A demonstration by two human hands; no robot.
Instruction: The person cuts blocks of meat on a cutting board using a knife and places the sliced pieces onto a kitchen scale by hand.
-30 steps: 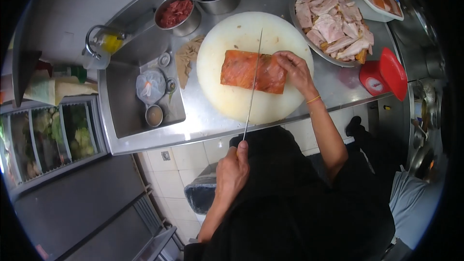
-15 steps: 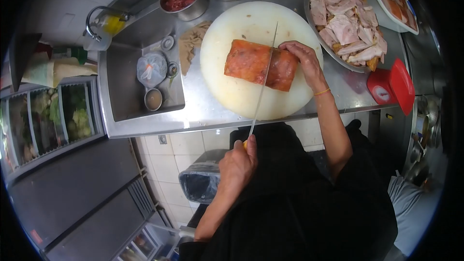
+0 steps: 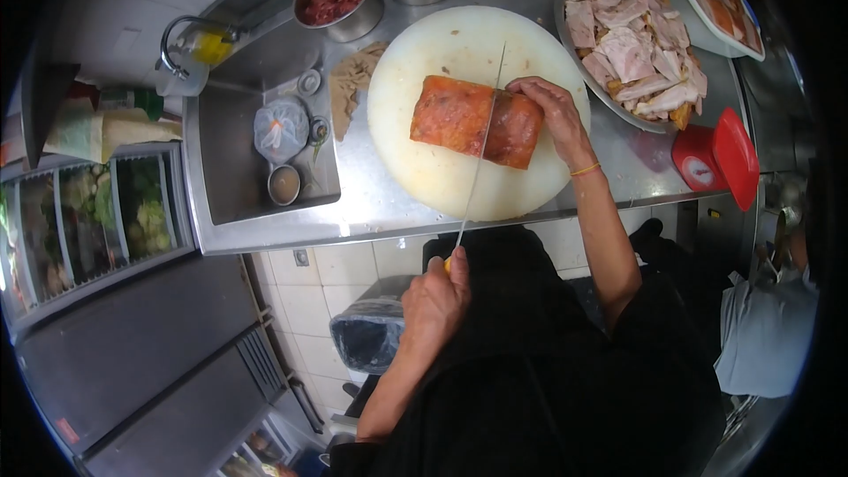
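Observation:
My left hand (image 3: pixel 433 302) is closed around the yellow handle of a long knife (image 3: pixel 478 155). Its thin blade reaches away from me across a reddish-brown slab of meat (image 3: pixel 452 115), right of the slab's middle; how deep the edge sits in it I cannot tell. The slab lies flat on a round white cutting board (image 3: pixel 411 49). At the slab's right end, my right hand (image 3: pixel 556 115) holds it with bent fingers along the far edge and side. A yellow band circles the right wrist.
A big pan of pale sliced meat (image 3: pixel 632 44) stands right of the board, beside a red scale (image 3: pixel 707 157) and a white tray of meat (image 3: pixel 720 9). Behind left is a bowl of red meat (image 3: pixel 336 0). A brown cloth (image 3: pixel 353 84) separates board and sink (image 3: pixel 265 208). Below, a lined bin (image 3: pixel 367 344).
The whole view has shifted slightly. Both hands, the knife and the slab keep nearly the same positions relative to each other. At the far right, a grey-clad figure has moved.

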